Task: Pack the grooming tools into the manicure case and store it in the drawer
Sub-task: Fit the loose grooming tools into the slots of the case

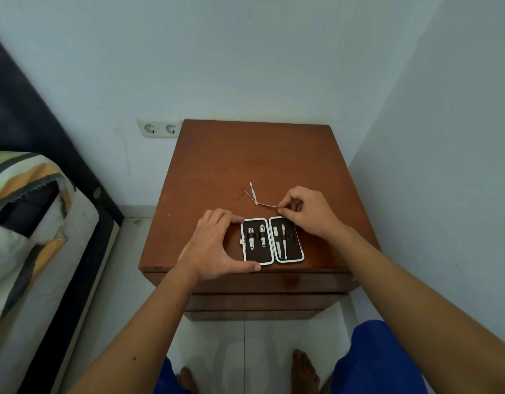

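A manicure case (272, 240) lies open and flat near the front edge of a brown wooden nightstand (245, 155), both halves facing up. The case's left half holds two nail clippers (257, 237) under an elastic strap; its right half holds two slim metal tools (280, 240) side by side. The left hand (214, 245) braces the left half, with the fingers curled over its far left corner and the thumb pressed along its near edge. The right hand (308, 214) sits just beyond the right half's far corner, fingers bent narrow, thumb and forefinger pinching the near end of a thin metal tool (267, 205). That tool's other end reaches toward two further loose tools: a pale pusher-type tool (253, 193) and a thin wire-like piece (247, 192), which lie crossing each other on the nightstand just behind the case. Whether the pinched tool touches them cannot be told. Drawer fronts (262, 301) below the top appear closed. A double wall socket (159, 128) sits left of the nightstand, a bed (26, 217) lies further left, and bare feet (303, 371) stand on the white tile floor.
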The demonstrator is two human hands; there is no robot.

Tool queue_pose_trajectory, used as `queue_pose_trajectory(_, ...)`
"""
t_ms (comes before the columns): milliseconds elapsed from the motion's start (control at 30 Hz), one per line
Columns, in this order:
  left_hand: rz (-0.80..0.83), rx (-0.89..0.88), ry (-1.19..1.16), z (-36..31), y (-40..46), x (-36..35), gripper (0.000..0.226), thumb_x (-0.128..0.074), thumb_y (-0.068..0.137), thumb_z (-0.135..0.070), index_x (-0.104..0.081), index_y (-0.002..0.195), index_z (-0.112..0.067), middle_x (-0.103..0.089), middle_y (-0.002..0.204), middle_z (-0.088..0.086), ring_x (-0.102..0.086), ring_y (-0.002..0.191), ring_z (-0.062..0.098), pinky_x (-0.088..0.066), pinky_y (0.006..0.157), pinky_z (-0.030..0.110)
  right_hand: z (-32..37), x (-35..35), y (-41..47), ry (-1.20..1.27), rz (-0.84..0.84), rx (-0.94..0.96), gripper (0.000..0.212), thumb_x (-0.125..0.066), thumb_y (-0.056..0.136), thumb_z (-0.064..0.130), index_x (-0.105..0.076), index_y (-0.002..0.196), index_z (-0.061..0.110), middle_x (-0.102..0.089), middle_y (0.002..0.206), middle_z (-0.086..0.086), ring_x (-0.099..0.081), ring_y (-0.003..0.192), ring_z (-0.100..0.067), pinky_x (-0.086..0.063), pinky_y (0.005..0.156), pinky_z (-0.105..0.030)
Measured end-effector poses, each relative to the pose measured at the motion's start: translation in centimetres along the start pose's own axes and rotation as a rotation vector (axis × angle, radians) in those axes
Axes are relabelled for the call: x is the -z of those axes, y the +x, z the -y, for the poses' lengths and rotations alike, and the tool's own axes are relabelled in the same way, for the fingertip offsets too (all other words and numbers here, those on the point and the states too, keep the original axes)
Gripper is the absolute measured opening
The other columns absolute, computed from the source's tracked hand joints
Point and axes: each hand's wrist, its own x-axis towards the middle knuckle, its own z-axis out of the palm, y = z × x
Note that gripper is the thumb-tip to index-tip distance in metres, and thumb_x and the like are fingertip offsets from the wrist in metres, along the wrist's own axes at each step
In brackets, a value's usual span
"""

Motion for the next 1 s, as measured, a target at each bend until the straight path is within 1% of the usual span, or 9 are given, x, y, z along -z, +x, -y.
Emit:
queue_pose_trajectory(133, -0.004, -0.006, -0.010, 0.0, 0.0, 0.0, 0.110, -0.080, 0.052, -0.091, -0.057, 0.138, -0.027, -0.049, 0.130, -0.016, -0.042, 0.123, 0.007, -0.043, 0.111, 0.036, -0.1, 0.1, -0.4, 0.031, -0.059, 0.007, 0.009, -0.078, 0.090, 0.019, -0.071, 0.087, 0.024, -0.071, 0.091, 0.006, -0.064, 0.075, -0.008, -0.055, 0.071, -0.029)
queue_pose_trajectory(233, -0.008, -0.007, -0.013, 0.0, 0.0, -0.1, 0.110, -0.080, 0.052, -0.091, -0.057, 0.138, -0.027, -0.049, 0.130, -0.016, -0.042, 0.124, 0.008, -0.042, 0.111, 0.036, 0.3, 0.2, -0.7, 0.116, -0.104, -0.087, 0.008, -0.070, 0.096, 0.025, -0.063, 0.092, 0.024, -0.078, 0.092, 0.008, -0.068, 0.081, -0.007, -0.054, 0.075, -0.028)
queue_pose_trajectory(333, -0.010, -0.008, -0.014, 0.1, -0.1, -0.1, 0.110, -0.080, 0.051, -0.091, -0.057, 0.138, -0.028, -0.049, 0.130, -0.016, -0.042, 0.124, 0.008, -0.042, 0.111, 0.036, 0.8, 0.5, -1.0, 0.353, -0.090, -0.163, 0.006, -0.069, 0.098, 0.020, -0.064, 0.098, 0.017, -0.079, 0.085, 0.005, -0.070, 0.075, -0.011, -0.054, 0.073, -0.025)
queue_pose_trajectory(433, -0.010, -0.010, -0.008, 0.1, 0.0, -0.1, 0.109, -0.079, 0.052, -0.092, -0.057, 0.138, -0.028, -0.049, 0.130, -0.016, -0.042, 0.124, 0.008, -0.043, 0.111, 0.037, 0.9, 0.6, -1.4, 0.615, -0.094, -0.253, 0.011, -0.076, 0.092, 0.009, -0.075, 0.103, 0.006, -0.073, 0.080, 0.002, -0.061, 0.067, -0.007, -0.052, 0.066, -0.022)
queue_pose_trajectory(500, -0.007, -0.007, -0.010, 0.2, 0.0, -0.1, 0.110, -0.078, 0.052, -0.093, -0.057, 0.138, -0.029, -0.048, 0.130, -0.017, -0.042, 0.123, 0.008, -0.043, 0.111, 0.036, 0.7, 0.5, -1.7, 0.748, -0.082, -0.305, 0.016, -0.079, 0.089, 0.007, -0.079, 0.105, 0.004, -0.074, 0.082, -0.003, -0.061, 0.069, -0.008, -0.053, 0.071, -0.022)
queue_pose_trajectory(633, -0.004, -0.006, -0.013, 0.1, 0.0, -0.1, 0.109, -0.078, 0.053, -0.092, -0.056, 0.139, -0.029, -0.048, 0.131, -0.018, -0.041, 0.124, 0.007, -0.041, 0.110, 0.034, 0.9, 0.6, -2.2, 0.978, -0.082, -0.386, 0.024, -0.077, 0.092, 0.015, -0.079, 0.109, -0.002, -0.076, 0.096, -0.014, -0.067, 0.080, -0.015, -0.058, 0.082, -0.026)
queue_pose_trajectory(767, -0.014, -0.009, -0.011, 0.1, 0.0, -0.1, 0.108, -0.080, 0.052, -0.091, -0.057, 0.138, -0.029, -0.048, 0.130, -0.018, -0.041, 0.123, 0.006, -0.041, 0.110, 0.033, 1.2, 1.0, -2.4, 0.985, -0.078, -0.441, 0.026, -0.079, 0.087, 0.005, -0.077, 0.112, -0.004, -0.078, 0.103, -0.017, -0.069, 0.084, -0.018, -0.060, 0.085, -0.028)
queue_pose_trajectory(867, -0.011, -0.005, -0.012, 0.1, 0.0, -0.2, 0.109, -0.079, 0.052, -0.092, -0.057, 0.138, -0.029, -0.048, 0.129, -0.018, -0.041, 0.123, 0.006, -0.042, 0.110, 0.034, 1.6, 1.2, -2.6, 1.023, -0.088, -0.489, 0.037, -0.079, 0.083, -0.007, -0.072, 0.119, -0.004, -0.078, 0.098, -0.016, -0.073, 0.087, -0.021, -0.063, 0.080, -0.026)
queue_pose_trajectory(1000, -0.002, -0.001, -0.011, 0.2, 0.1, -0.2, 0.110, -0.077, 0.052, -0.094, -0.056, 0.139, -0.030, -0.048, 0.131, -0.018, -0.042, 0.123, 0.006, -0.043, 0.110, 0.036, 1.9, 1.6, -3.2, 0.998, -0.070, -0.519, 0.051, -0.082, 0.080, -0.007, -0.072, 0.125, 0.016, -0.076, 0.095, -0.016, -0.074, 0.088, -0.024, -0.062, 0.080, -0.030)
